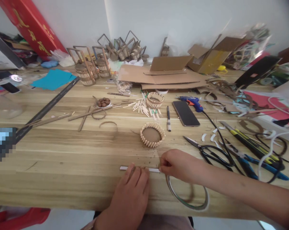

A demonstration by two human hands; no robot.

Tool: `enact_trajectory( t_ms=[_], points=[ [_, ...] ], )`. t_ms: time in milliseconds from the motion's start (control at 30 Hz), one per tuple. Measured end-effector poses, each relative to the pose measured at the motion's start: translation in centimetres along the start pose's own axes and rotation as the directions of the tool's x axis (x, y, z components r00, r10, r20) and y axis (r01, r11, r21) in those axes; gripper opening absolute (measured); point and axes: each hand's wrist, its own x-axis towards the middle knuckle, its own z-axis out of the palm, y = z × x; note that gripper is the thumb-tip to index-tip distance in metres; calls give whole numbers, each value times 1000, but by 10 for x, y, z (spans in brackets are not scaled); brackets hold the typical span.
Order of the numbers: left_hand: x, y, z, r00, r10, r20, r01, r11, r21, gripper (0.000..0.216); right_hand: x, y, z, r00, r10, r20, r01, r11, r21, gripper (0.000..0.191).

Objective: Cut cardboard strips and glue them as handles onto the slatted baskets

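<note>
A narrow white-faced strip (153, 170) lies along the front of the table. My left hand (133, 188) rests on it, fingers stretched out and pressing it against the wood. Closed in a pinch, my right hand (174, 163) grips the strip farther right; the fingertips are partly hidden. From beneath the right hand a curled loop of strip (191, 206) bends toward the table edge, and whether it is one piece with the flat part is hidden. Just beyond the hands stands a round tray (152, 135) with a brown base, ringed by short wooden sticks.
Right of my hands lie black-handled scissors (215, 153), pliers (245, 158), a yellow-black cutter (254, 145), a phone (186, 113) and a blue glue gun (193, 103) with its cord. Behind are loose sticks (141, 107), a stick ring (155, 100), cardboard (168, 78) and small baskets (85, 73).
</note>
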Motion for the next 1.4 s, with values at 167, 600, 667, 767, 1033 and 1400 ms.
enact_trajectory(
  t_ms=[167,600,667,767,1033,1400],
  points=[
    [0,-1,-2,999,11,52,-11,1000,-9,36,0,-2,0,1000,-14,-12,14,1000,-6,20],
    [30,-6,-18,975,-60,212,95,983,-158,15,-10,-2,-2,999,-35,-23,35,999,31,17],
    [36,-9,-23,956,-116,268,176,961,-212,10,-15,-6,-3,999,-29,-30,30,999,33,16],
    [47,-15,-29,919,-138,370,272,901,-338,15,-20,-13,-5,999,-4,-41,4,1000,12,15],
    [60,-23,-29,874,-115,473,401,719,-568,22,-33,-23,-3,996,-2,-86,-4,998,-63,18],
    [61,-29,-22,852,-282,441,520,553,-651,17,-53,-21,51,826,-386,-409,155,855,-495,15]
  ],
)
